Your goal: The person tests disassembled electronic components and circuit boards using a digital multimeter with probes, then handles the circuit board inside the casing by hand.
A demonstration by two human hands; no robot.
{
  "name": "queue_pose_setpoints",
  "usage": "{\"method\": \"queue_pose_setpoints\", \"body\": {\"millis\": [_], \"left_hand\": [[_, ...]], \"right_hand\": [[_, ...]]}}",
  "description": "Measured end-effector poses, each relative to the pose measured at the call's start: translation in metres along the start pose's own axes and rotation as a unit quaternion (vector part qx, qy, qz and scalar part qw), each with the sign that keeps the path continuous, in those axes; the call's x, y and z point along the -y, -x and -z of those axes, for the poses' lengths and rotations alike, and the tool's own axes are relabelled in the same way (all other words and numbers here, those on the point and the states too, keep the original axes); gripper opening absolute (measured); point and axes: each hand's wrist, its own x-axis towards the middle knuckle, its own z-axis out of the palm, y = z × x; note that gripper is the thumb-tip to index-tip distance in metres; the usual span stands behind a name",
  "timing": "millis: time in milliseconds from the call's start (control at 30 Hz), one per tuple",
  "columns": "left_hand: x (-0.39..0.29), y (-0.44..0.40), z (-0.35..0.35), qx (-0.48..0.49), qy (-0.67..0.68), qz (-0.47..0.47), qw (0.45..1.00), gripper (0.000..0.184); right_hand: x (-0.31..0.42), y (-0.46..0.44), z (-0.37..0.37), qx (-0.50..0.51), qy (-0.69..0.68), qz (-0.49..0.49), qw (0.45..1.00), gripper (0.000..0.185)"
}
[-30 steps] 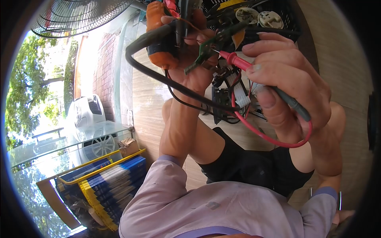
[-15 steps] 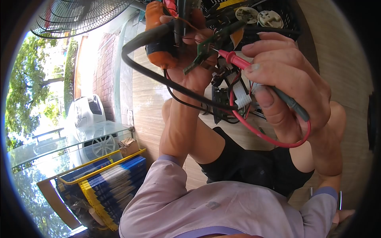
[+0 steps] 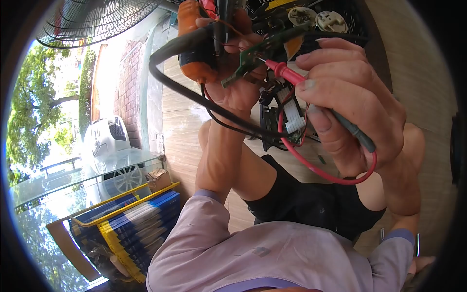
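Note:
A red test probe [image 3: 287, 73] is pinched in my right hand [image 3: 352, 102], its metal tip touching or just short of a green circuit board [image 3: 248, 61]. Fingers of my left hand [image 3: 238, 92] are closed on the board from behind, partly hidden by it. An orange and black device [image 3: 197, 65] lies against that same hand, with a dark probe or handle upright beside it. A thick black cable [image 3: 187, 92] loops in front of my left wrist. The red probe lead [image 3: 323, 175] curves below my right hand.
Behind the hands stands a black basket [image 3: 357, 29] with round white parts [image 3: 332, 22]. Below the board, electronic parts with a white ribbon cable [image 3: 293, 114] lie on the floor. A fan [image 3: 97, 22] is upper left; a glass case [image 3: 58, 194] with blue boxes [image 3: 146, 219] is lower left.
The board and red probe have shifted slightly left, and the red lead hangs a little lower. Both hands keep their hold.

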Motion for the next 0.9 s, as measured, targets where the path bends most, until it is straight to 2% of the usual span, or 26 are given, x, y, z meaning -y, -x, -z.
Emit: {"method": "queue_pose_setpoints", "body": {"millis": [133,233,300,333,433,500,567,667,733,800,867,900], "left_hand": [[-0.012,0.001,-0.001,-0.019,-0.039,0.021,0.999,0.09],[0.007,-0.004,-0.012,-0.025,-0.169,-0.054,0.984,0.068],[0.005,-0.004,-0.017,-0.069,0.024,0.047,0.996,0.04],[0.004,-0.004,-0.019,-0.09,0.121,0.097,0.984,0.034],[0.011,-0.007,-0.023,-0.081,0.083,0.107,0.987,0.041],[0.025,-0.011,-0.032,-0.097,0.003,-0.013,0.995,0.043],[0.035,-0.016,-0.039,-0.113,-0.029,-0.061,0.991,0.044],[0.036,-0.017,-0.036,-0.113,-0.016,-0.005,0.993,0.04],[0.032,-0.026,-0.026,-0.072,-0.018,0.051,0.996,0.039],[0.049,-0.013,-0.04,-0.205,-0.1,-0.062,0.972,0.035],[0.047,-0.013,-0.037,-0.232,-0.12,-0.028,0.965,0.03],[0.048,-0.014,-0.037,-0.263,-0.135,-0.043,0.954,0.03]], "right_hand": [[0.003,-0.001,-0.001,-0.002,0.0,-0.009,1.0,0.018],[0.001,0.0,-0.004,-0.014,0.012,-0.003,1.0,0.02],[0.0,0.0,-0.004,-0.009,0.042,0.006,0.999,0.021],[-0.001,-0.001,-0.003,0.001,0.062,0.01,0.998,0.021],[0.005,-0.015,0.009,0.06,0.156,0.013,0.986,0.023],[0.008,-0.022,0.012,0.065,0.191,0.012,0.979,0.024],[-0.005,-0.02,0.009,0.05,0.166,0.02,0.985,0.026],[-0.014,-0.017,0.013,0.071,0.08,-0.015,0.994,0.025],[-0.01,-0.013,0.012,0.104,-0.007,-0.086,0.991,0.023],[-0.012,-0.012,0.011,0.087,0.012,-0.076,0.993,0.022],[-0.011,-0.009,0.011,0.084,0.028,-0.097,0.991,0.023],[-0.017,-0.007,0.013,0.08,0.016,-0.098,0.992,0.023]]}}
